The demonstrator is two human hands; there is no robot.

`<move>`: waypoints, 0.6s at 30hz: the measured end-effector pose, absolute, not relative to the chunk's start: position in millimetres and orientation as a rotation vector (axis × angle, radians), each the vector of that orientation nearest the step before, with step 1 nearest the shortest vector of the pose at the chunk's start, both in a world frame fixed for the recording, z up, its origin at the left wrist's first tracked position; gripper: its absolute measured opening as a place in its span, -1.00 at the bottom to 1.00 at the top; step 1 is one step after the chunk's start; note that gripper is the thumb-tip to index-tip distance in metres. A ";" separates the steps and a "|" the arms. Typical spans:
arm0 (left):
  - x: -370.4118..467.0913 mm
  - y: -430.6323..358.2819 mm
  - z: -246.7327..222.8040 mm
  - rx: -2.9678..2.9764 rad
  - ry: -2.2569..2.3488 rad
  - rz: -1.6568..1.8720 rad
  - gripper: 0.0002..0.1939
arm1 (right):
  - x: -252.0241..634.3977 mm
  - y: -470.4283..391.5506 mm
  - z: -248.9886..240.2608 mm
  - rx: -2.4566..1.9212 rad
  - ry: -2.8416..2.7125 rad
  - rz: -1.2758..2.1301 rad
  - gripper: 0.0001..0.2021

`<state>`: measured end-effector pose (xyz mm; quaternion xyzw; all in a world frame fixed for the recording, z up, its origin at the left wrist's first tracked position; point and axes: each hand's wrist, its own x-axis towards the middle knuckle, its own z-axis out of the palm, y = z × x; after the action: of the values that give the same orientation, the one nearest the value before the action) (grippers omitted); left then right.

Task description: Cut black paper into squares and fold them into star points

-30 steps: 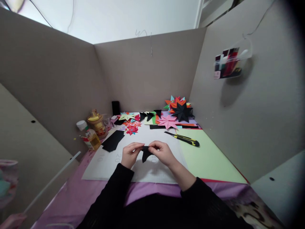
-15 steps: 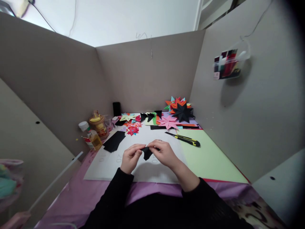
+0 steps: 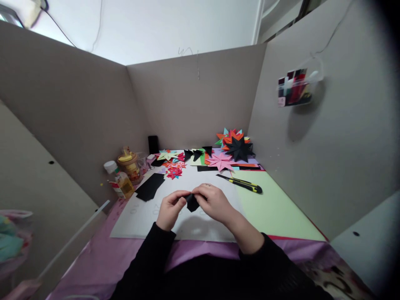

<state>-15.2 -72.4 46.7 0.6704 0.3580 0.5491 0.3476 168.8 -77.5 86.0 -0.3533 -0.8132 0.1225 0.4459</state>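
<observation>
Black folded paper (image 3: 192,204) held just above the white sheet (image 3: 142,227), between both hands. Left hand (image 3: 170,209) pinches its left edge, right hand (image 3: 214,205) the opposite side; fingertips nearly meeting. Cutter knife (image 3: 246,185) beyond, handle on pale green sheet (image 3: 278,212). Black paper strips (image 3: 150,187) lie left; pink star (image 3: 221,161) farther back.

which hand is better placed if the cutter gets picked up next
Probably the right hand: it's nearer the cutter than the left hand, though both pinch the black paper.
</observation>
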 end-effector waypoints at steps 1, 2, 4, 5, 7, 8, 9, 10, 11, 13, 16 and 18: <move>-15.8 -72.3 47.0 1.750 0.955 1.434 -0.74 | 169.3 -77.4 86.6 -0.881 -2.008 0.334 -0.83; -16.1 -72.4 47.6 1.764 0.984 1.444 -0.75 | 169.7 -77.3 87.2 -0.890 -1.989 0.366 -0.83; -15.6 -73.4 49.2 1.794 1.041 1.469 -0.79 | 169.6 -77.0 88.6 -0.914 -1.939 0.435 -0.84; -14.7 -74.2 50.1 1.810 1.065 1.482 -0.81 | 169.3 -77.0 89.3 -0.928 -1.917 0.468 -0.84; -12.2 -76.2 51.9 1.837 1.101 1.504 -0.83 | 167.9 -77.3 90.3 -0.956 -1.894 0.526 -0.84; -10.8 -77.2 52.6 1.846 1.115 1.511 -0.82 | 167.1 -77.6 90.7 -0.965 -1.890 0.549 -0.84; -9.4 -78.1 53.3 1.853 1.127 1.514 -0.81 | 166.3 -77.8 90.9 -0.969 -1.885 0.568 -0.84; -8.1 -78.7 53.8 1.857 1.139 1.514 -0.81 | 165.6 -78.1 91.1 -0.970 -1.877 0.586 -0.85; -6.9 -79.1 54.2 1.856 1.149 1.513 -0.81 | 164.9 -78.3 91.2 -0.969 -1.865 0.603 -0.85; -5.2 -79.4 54.2 1.848 1.165 1.508 -0.82 | 164.0 -78.5 91.5 -0.966 -1.839 0.642 -0.87; -4.6 -79.4 53.2 1.832 1.162 1.499 -0.82 | 163.6 -78.6 92.2 -0.973 -1.825 0.699 -0.88; -5.7 -79.7 52.5 1.812 1.127 1.489 -0.80 | 164.0 -78.6 92.5 -0.973 -1.833 0.703 -0.88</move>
<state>-5.7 -79.7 52.5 0.6712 0.4174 0.5515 0.2666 164.0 -78.6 92.5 -0.3947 -0.7438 0.2854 0.4578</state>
